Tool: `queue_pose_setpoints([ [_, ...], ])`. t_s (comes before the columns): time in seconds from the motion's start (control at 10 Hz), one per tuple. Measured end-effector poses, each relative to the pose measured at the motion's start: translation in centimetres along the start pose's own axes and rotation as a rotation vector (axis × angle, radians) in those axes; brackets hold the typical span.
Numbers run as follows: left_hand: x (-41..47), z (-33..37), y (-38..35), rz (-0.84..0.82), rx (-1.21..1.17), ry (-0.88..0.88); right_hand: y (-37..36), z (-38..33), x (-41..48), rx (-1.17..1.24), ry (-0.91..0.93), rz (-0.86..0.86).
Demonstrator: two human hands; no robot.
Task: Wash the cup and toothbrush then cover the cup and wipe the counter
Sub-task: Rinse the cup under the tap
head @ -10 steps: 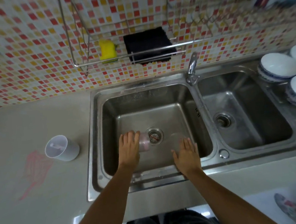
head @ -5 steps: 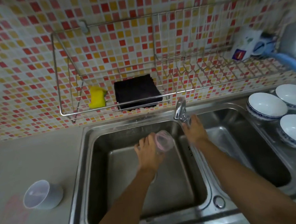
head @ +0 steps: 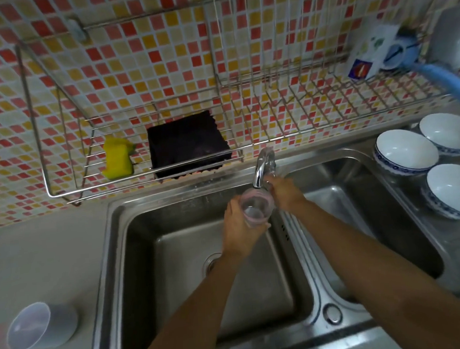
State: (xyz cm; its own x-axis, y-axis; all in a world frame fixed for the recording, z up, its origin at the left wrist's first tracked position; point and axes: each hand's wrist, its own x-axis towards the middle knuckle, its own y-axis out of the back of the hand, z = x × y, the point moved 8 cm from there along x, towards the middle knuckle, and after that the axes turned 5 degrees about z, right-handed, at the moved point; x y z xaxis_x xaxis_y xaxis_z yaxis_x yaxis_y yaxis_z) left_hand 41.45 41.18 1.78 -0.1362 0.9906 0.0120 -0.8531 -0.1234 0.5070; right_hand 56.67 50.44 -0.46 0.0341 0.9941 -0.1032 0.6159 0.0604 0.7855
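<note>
The left hand (head: 238, 225) curls round a clear, pink-tinted plastic cup (head: 255, 208), mouth up, directly under the chrome tap (head: 262, 169). Just beside it, the right hand (head: 283, 195) reaches the tap's base; its grip cannot be told.

Red-yellow mosaic wall (head: 160, 56); steel double sink (head: 305, 251); grey counter (head: 44, 258).
</note>
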Motion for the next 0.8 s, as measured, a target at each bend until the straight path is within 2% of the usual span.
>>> queue_pose_setpoints([
  [0.1, 0.2, 0.3, -0.4, 0.017, -0.072, 0.014, 0.2, -1.1, -0.6, -0.102, 0.091, -0.083],
  [0.2, 0.7, 0.2, -0.1, 0.038, -0.126, -0.016, 0.1, -0.7, -0.3, -0.089, 0.111, -0.089],
  [0.3, 0.9, -0.3, -0.6, -0.028, -0.060, -0.008, 0.2, -0.5, -0.2, -0.049, 0.078, -0.105],
  [0.4, 0.3, 0.0, -0.8, -0.025, -0.072, -0.014, -0.1, -0.1, -0.1, -0.011, 0.073, -0.097],
  [0.5, 0.3, -0.1, -0.2, 0.067, -0.170, -0.049, -0.2, 0.4, 0.2, 0.028, 0.088, -0.054],
  [0.6, 0.6, -1.5, -1.6, -0.069, -0.054, 0.008, -0.1, 0.5, 0.5, -0.010, 0.112, -0.010],
  [0.7, 0.6, -1.9, -2.2, -0.100, -0.007, 0.006, 0.0, 0.2, 0.4, -0.088, 0.133, -0.010],
  [0.8, 0.8, -1.4, -1.2, 0.010, -0.088, 0.027, -0.1, -0.2, 0.0, -0.101, 0.131, -0.056],
])
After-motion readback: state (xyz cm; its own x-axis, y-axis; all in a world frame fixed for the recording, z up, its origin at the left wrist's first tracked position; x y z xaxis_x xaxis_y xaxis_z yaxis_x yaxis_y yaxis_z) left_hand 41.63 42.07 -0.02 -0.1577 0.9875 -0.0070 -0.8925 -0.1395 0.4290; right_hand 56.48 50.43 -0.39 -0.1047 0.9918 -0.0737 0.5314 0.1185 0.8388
